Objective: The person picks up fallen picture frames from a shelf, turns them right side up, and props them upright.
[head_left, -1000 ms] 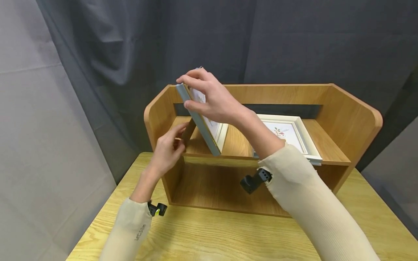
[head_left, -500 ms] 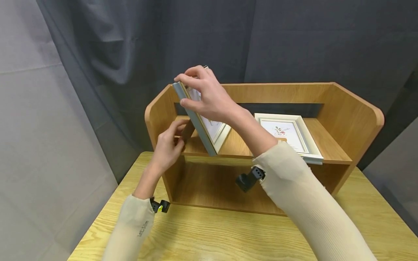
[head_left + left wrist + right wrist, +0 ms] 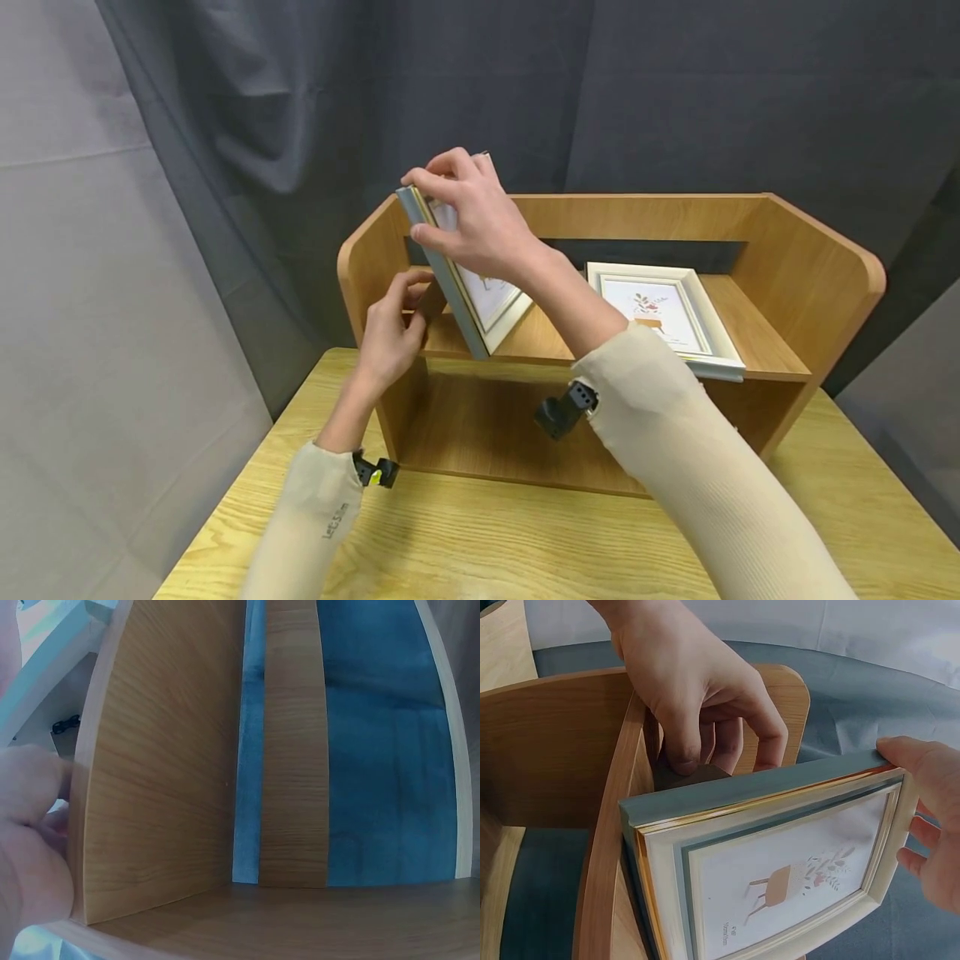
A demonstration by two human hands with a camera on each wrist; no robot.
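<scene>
Head view, right hand (image 3: 480,218) gripping tilted picture frame (image 3: 468,279) (top edge), left hand (image 3: 393,329) behind

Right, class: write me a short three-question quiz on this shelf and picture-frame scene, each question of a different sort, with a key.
1. True or false: the right hand grips the grey-edged picture frame by its top.
2. Multiple choice: the white picture frame a) lies flat on the upper shelf, b) stands upright, c) rests on the table.
3. Short answer: what does the left hand pinch?

Key:
1. True.
2. a.
3. The dark stand flap behind the grey-edged picture frame.
</scene>
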